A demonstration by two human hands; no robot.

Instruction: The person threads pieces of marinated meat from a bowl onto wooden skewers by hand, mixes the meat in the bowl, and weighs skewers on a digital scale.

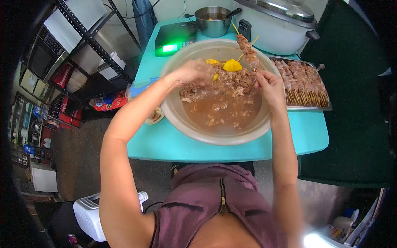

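A wide beige basin (215, 138) holds cut raw meat (240, 80) in brownish liquid, with yellow lemon pieces (232, 65) on top. At the basin's right side, my right hand (269, 84) is closed in a pinch at the lower end of a meat skewer (247, 49). The skewer leans up toward the far rim, its bare tip pointing away from me. Another thin stick (254, 40) crosses behind it. Over the meat at the left is my left hand (194, 73), smeared by motion, so its fingers and anything in them do not show clearly.
Right of the basin, a metal tray (308, 108) is filled with rows of meat skewers. Behind stand a lit green scale (175, 39), a steel pot (213, 25) and a large white cooker (269, 29). A small dish (155, 118) sits left on the turquoise table (198, 153).
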